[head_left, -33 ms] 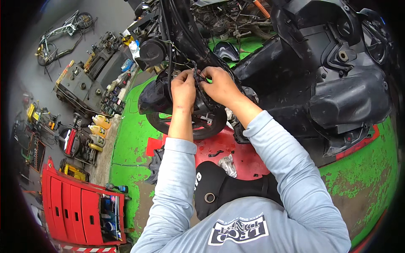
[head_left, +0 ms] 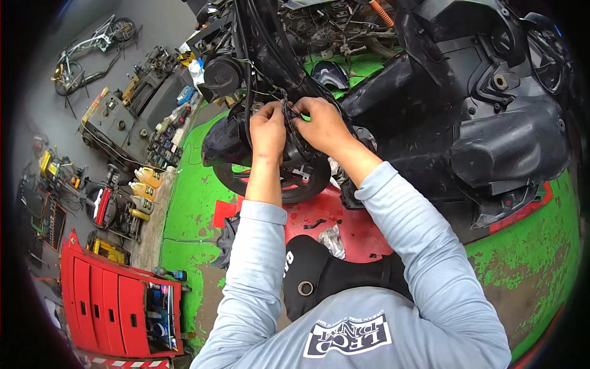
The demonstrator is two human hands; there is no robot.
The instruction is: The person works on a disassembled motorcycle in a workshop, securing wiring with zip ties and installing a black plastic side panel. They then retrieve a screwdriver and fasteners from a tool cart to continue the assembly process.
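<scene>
In front of the stripped front end of a black scooter [head_left: 418, 104], my two hands work close together. My left hand [head_left: 267, 134] is closed, its fingertips pinching a dark wiring harness [head_left: 287, 120] that runs down between the hands. From the other side my right hand [head_left: 319, 126] pinches the same bundle, thumb and fingers drawn together. Exactly what sits between the fingertips is too small and dark to make out. A round black horn-like part [head_left: 222, 75] hangs left of the wires. Below the hands are a black front fender [head_left: 222, 142] and the front wheel [head_left: 307, 187].
A red drawer cabinet [head_left: 101, 298] stands at lower left, a cordless drill [head_left: 172, 274] on its corner. Yellow-filled jugs [head_left: 147, 178] line the left wall. A crumpled rag [head_left: 332, 242] lies on the red platform [head_left: 362, 230]. A dark helmet-like object [head_left: 330, 75] rests on the green floor beyond.
</scene>
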